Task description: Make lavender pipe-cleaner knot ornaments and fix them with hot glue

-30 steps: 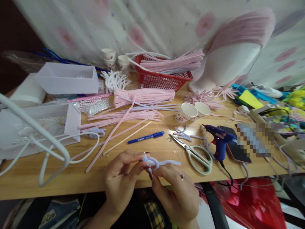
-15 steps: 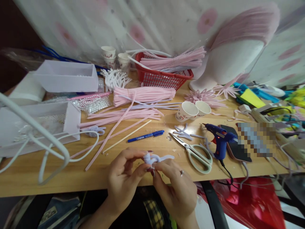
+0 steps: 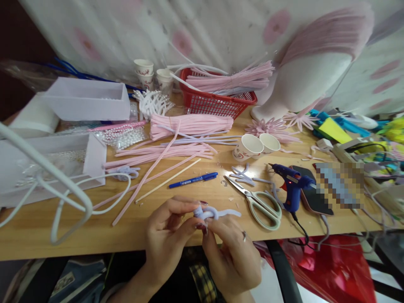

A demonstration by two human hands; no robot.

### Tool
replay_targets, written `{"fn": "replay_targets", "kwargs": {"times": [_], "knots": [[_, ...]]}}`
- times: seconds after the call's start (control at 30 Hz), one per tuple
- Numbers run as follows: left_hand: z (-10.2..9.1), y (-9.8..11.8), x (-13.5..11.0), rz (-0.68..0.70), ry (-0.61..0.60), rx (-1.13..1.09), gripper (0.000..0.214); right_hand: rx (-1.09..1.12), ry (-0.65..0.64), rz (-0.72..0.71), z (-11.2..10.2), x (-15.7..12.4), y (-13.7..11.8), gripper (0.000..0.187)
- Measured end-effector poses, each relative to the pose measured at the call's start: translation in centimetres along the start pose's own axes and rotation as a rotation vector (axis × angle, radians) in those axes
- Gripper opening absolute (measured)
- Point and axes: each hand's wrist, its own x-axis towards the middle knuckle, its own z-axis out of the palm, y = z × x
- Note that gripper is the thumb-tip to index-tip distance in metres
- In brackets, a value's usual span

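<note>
The left hand (image 3: 167,240) pinches thumb and forefinger on the knotted end of a lilac pipe cleaner (image 3: 217,213), held just over the table's (image 3: 94,235) front edge. Its free tail lies along that edge and points right. The right hand (image 3: 232,252) nips the knot from below, fingertips closed on it. There is bare wood to the left; the scissors (image 3: 261,204) and blue glue gun (image 3: 292,185) crowd the right.

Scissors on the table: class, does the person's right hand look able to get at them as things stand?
Probably yes: the scissors lie close beside the right hand with nothing between, though it grips the lilac pipe cleaner.
</note>
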Motion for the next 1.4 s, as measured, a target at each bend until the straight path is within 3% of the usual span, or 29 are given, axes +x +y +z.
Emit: {"fn": "replay_targets", "kwargs": {"times": [0.27, 0.57, 0.77, 1.2, 1.3, 1.4], "knots": [[-1.4, -0.1, 0.2, 0.190, -0.063, 0.291, 0.021, 0.043, -0.180, 0.051, -0.9, 0.2, 0.1, 0.027], [-1.9, -0.7, 0.0, 0.360, -0.130, 0.476, 0.027, -0.018, -0.162, 0.101, -0.7, 0.3, -0.1, 0.020], [-1.7, -0.4, 0.2, 0.236, -0.018, 0.434, 0.023, 0.037, -0.159, 0.205, -0.5, -0.2, 0.3, 0.012], [-1.1, -1.1, -0.8, 0.084, 0.045, 0.336, 0.018, -0.064, -0.155, 0.185, -0.1, -0.4, 0.9, 0.012], [-0.7, -1.1, -0.7, 0.029, 0.068, 0.269, 0.009, -0.022, -0.183, 0.230, -0.4, -0.3, 0.4, 0.012], [-0.5, -1.2, -0.6, -0.039, 0.088, 0.181, 0.003, 0.121, -0.283, 0.375, -1.8, 0.3, -0.5, 0.011]]}}
